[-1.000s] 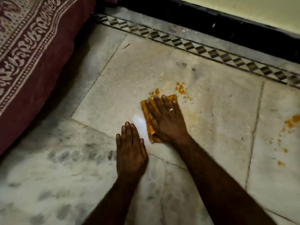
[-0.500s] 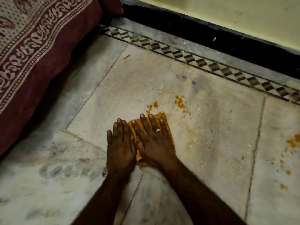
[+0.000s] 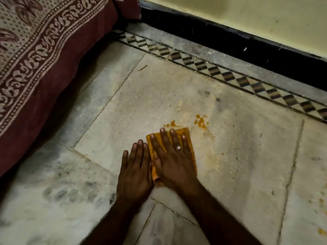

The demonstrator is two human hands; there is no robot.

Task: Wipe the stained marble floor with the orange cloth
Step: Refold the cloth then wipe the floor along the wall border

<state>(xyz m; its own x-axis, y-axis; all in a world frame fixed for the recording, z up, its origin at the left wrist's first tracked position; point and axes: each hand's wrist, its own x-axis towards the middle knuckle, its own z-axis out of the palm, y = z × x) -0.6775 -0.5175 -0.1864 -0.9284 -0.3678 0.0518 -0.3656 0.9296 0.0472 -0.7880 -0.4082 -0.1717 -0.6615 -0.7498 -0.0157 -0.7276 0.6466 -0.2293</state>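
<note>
The orange cloth (image 3: 190, 147) is pressed flat under the spread right hand (image 3: 174, 160); the left hand (image 3: 135, 171) lies flat beside. Wiping is underway. The stains (image 3: 200, 122) just ahead should be covered next.

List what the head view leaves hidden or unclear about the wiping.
Head view only:
1. The marble floor under the orange cloth: covered by cloth and right hand.
2. The orange splashes at the right edge: cut by the frame.
3. The floor beside the bed: lost in shadow.

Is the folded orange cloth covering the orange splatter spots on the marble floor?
No, the orange splatter spots lie bare just beyond the far edge of the folded orange cloth, which the right hand presses flat.
</note>
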